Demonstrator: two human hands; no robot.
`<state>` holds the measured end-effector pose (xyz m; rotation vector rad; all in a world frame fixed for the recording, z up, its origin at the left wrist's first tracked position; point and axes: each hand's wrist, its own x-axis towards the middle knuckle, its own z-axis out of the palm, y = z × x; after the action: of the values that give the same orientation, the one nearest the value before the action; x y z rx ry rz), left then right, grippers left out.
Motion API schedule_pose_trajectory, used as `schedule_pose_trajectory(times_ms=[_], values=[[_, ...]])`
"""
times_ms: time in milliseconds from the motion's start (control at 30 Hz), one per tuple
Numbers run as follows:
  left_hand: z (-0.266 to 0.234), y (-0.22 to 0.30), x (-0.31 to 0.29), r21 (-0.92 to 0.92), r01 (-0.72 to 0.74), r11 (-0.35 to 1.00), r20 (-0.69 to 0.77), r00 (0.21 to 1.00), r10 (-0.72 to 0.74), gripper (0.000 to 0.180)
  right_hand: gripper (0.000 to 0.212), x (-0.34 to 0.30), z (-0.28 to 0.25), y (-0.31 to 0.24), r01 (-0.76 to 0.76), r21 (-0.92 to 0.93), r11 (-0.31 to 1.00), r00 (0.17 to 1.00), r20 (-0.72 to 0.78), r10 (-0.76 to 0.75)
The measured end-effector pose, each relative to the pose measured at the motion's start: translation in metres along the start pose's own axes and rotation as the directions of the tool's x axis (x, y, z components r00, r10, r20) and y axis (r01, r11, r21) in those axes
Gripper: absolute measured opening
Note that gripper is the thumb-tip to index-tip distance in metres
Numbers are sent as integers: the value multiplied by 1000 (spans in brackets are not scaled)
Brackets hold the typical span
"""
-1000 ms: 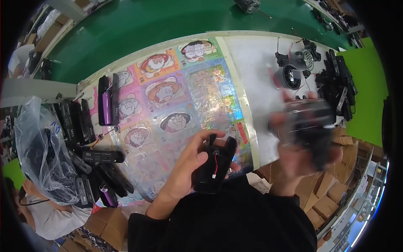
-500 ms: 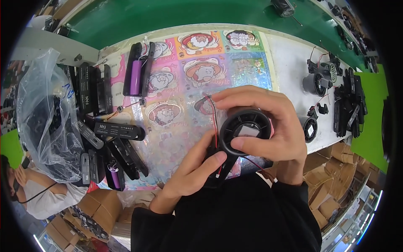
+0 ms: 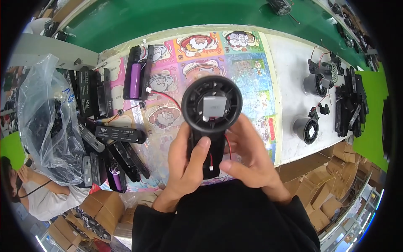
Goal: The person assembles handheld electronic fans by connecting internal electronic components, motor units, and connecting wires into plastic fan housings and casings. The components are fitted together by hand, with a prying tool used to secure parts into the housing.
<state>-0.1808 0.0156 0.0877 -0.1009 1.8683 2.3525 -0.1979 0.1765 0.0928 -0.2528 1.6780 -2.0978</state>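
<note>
My left hand [image 3: 187,164] is closed around the black handle of a handheld fan [image 3: 213,86], its thumb along the front. The round, ribbed fan head stands above the handle, with a pale square piece at its centre. A red wire with a white plug curves out from the left of the head. Another red wire runs down the right side, and a small white plug lies against the handle. Close by the handle's right side is my right hand [image 3: 252,159], thumb and fingers apart; its fingers are slightly blurred and partly behind the fan.
On the left lie a black shell with a purple battery cell [image 3: 135,80], several black fan handles [image 3: 119,133] and a clear plastic bag [image 3: 46,126]. Fan heads [image 3: 305,129] and a pile of black shells [image 3: 350,103] are on the right. A person [image 3: 46,189] sits at the far left.
The fan has moved left and turned upright, its head now facing up between my hands. My right hand has let go of the fan head and dropped beside the handle.
</note>
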Motion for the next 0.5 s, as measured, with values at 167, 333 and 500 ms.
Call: schedule_pose_trajectory(times_ms=[167, 333, 500], values=[[9, -9, -1, 360, -101, 927, -168, 971, 171, 32, 61, 10, 15, 3, -35, 39, 999, 988, -148, 40], [17, -7, 0, 440, -276, 855, -192, 901, 389, 34, 34, 11, 20, -3, 95, 80, 992, 946, -316, -65], [35, 34, 40, 635, -396, 663, -45, 838, 543, 28, 24, 38, -8, -39, 202, 89, 975, 935, -314, -165]])
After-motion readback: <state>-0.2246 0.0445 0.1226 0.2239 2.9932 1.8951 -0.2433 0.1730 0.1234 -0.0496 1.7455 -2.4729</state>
